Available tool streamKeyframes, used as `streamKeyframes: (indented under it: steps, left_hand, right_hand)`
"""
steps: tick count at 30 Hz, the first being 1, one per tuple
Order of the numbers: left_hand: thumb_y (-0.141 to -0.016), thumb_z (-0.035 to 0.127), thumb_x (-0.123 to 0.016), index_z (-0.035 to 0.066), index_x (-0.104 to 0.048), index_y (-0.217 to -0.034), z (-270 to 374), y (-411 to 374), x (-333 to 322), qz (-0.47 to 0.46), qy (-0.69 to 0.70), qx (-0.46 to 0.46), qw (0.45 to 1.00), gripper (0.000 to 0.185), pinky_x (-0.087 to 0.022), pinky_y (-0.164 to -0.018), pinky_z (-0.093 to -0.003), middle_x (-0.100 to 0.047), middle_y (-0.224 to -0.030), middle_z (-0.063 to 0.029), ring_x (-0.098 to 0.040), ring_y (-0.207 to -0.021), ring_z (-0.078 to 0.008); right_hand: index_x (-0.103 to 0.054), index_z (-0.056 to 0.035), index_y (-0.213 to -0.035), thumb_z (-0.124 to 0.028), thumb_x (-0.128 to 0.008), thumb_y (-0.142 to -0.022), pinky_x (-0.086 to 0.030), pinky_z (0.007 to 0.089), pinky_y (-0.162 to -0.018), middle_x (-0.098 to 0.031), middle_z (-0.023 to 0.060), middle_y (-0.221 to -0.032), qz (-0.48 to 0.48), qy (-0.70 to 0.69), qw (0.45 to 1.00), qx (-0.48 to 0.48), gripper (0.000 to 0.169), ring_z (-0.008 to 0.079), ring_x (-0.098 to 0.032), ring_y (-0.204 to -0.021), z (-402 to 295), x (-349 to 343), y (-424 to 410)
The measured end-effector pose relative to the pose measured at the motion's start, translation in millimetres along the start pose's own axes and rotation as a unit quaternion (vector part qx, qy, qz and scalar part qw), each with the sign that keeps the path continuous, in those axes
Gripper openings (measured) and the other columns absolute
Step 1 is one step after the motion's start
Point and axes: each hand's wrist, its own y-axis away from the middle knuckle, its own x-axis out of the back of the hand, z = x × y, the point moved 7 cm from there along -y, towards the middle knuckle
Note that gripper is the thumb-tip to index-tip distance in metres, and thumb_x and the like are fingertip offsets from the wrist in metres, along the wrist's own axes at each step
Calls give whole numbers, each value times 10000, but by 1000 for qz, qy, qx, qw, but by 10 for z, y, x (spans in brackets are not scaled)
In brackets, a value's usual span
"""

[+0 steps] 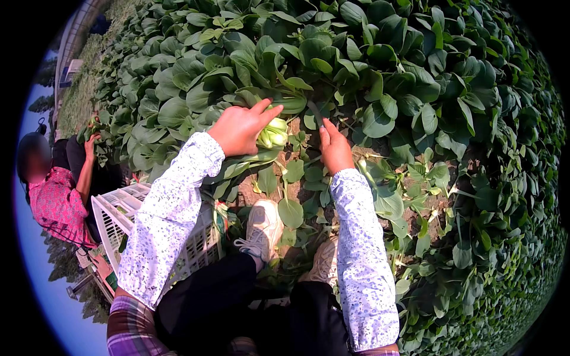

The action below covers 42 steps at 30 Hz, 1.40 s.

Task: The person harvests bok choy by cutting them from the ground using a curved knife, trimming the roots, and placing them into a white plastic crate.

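Note:
My left hand is closed around heads of leafy greens that look like bok choy, their pale cut bases facing right. Against its fingertips lies another bok choy plant in the row; whether its base is cut I cannot tell. My right hand grips a knife or sickle, its handle hidden in the fist. The dark, slightly curved blade points up and left, close to the right side of that plant's base. Patterned sleeve covers reach both wrists.
A white plastic crate stands left of my shoes. Dense rows of greens grow ahead and to the right. Loose leaves lie on the soil. A person in a pink patterned top crouches beyond the crate, holding greens.

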Motion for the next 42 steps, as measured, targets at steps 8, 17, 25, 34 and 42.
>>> streamKeyframes:
  steps: [8,17,25,34,42]
  left_hand:
    - [-658,305,-764,132,-423,-1369,324,427,328,93,68,-34,993,807,-532,-686,-377,-549,-1280,-118,-655,-822,-303]
    - [-550,301,-795,85,-469,-1346,1805,1212,1590,189,263,-217,921,887,-545,-769,-366,-562,-1270,-153,-649,-960,-312]
    - [-557,245,-771,191,-428,-1370,2188,2093,2259,221,351,-313,855,885,-501,-905,-419,-488,-1361,-134,-555,-1133,-353]
    - [-578,-31,-776,44,-429,-1334,1657,3600,2622,255,684,-284,622,835,-442,-983,-362,-552,-1251,-99,-528,-1150,-184]
    - [-666,158,-814,41,-360,-1360,1916,4171,1797,265,815,-360,368,837,-366,-1029,-339,-494,-1309,-102,-481,-1194,-184]
  right_hand:
    - [-508,-119,-1337,-224,-532,-955,-402,227,-437,-582,15,-719,1,-269,955,-124,397,51,-462,-483,-121,339,956]
    - [-381,-35,-1376,-304,-608,-925,-332,161,-414,-563,64,-1207,155,-570,806,40,572,17,-365,-499,-964,1550,2002]
    - [-450,-29,-1258,-153,-674,-875,-226,148,-382,-626,58,-1057,168,-511,812,228,460,6,-324,-465,-2204,2127,3027]
    - [-487,-12,-1266,-115,-656,-862,-276,130,-443,-632,86,-1134,258,-147,893,338,450,-21,-378,-537,-3270,2130,4101]
    - [-400,5,-1310,-378,-580,-899,-517,361,-869,-561,162,-1143,67,-248,902,346,590,232,-592,-1013,-3671,703,4678]
